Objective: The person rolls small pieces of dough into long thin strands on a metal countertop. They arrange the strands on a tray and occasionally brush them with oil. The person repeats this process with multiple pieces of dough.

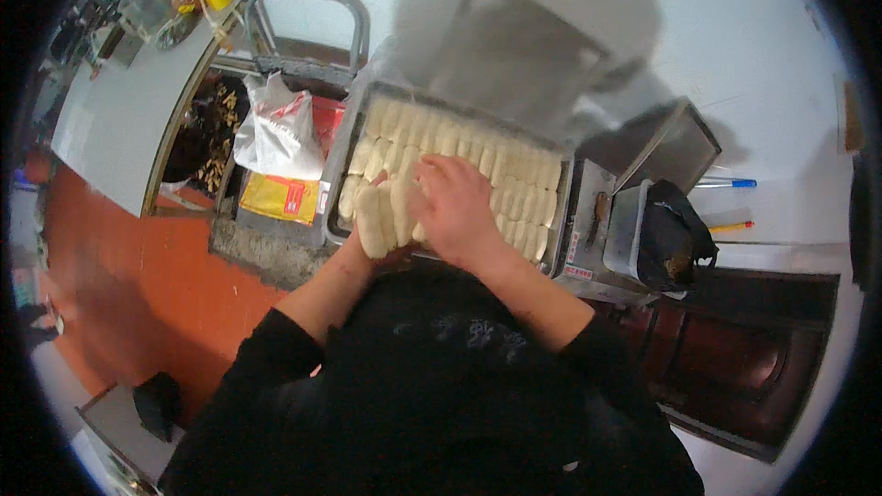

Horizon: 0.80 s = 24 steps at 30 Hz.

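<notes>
Pale, finger-shaped dough pieces (pixel 373 224) rest on my left hand (pixel 353 242), which is mostly hidden beneath them. My right hand (pixel 458 210) is bent over the right side of this group, against or just beside one long piece (pixel 402 210). Its fingers are blurred, so whether they grip that piece cannot be told. Below both hands lies a rectangular metal tray (pixel 566 193), filled with rows of similar dough pieces (pixel 506 151) packed side by side. My hands and forearms cover part of its near edge.
Left of the tray are a white plastic bag (pixel 279 127) and a yellow packet (pixel 279 198). A white tabletop (pixel 141 124) extends further left. On the right, a plastic tub (pixel 626 231) holds a black bag (pixel 672 238), near a leaning metal tray (pixel 679 141). A wall rises behind.
</notes>
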{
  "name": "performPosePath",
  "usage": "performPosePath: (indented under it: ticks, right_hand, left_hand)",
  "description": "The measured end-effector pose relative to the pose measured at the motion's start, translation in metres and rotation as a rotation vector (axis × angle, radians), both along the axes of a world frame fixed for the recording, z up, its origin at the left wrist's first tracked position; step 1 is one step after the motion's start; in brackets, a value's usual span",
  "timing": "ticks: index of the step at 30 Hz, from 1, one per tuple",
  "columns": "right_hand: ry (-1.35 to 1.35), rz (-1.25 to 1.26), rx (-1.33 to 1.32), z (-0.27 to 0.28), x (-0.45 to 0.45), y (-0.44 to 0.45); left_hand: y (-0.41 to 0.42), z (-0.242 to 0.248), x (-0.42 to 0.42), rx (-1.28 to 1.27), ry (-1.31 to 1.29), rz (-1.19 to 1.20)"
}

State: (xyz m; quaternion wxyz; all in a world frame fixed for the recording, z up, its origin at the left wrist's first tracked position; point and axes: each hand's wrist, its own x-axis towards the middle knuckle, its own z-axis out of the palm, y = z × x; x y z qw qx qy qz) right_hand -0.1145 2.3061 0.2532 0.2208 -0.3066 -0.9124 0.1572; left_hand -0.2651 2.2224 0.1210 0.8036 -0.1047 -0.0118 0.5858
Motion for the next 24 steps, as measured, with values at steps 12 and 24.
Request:
performPosePath:
  ticks: [12,24]
  right_hand:
    - [-0.147,-1.000,-0.016,-0.003,0.118,0.362]
    - [0.818,-0.284,-0.876,-0.056,0.233,0.298]
  left_hand:
    - [-0.029,0.061,0.035,0.250,1.166,0.668]
    - [-0.095,0.160,0.138,-0.532,0.886,0.693]
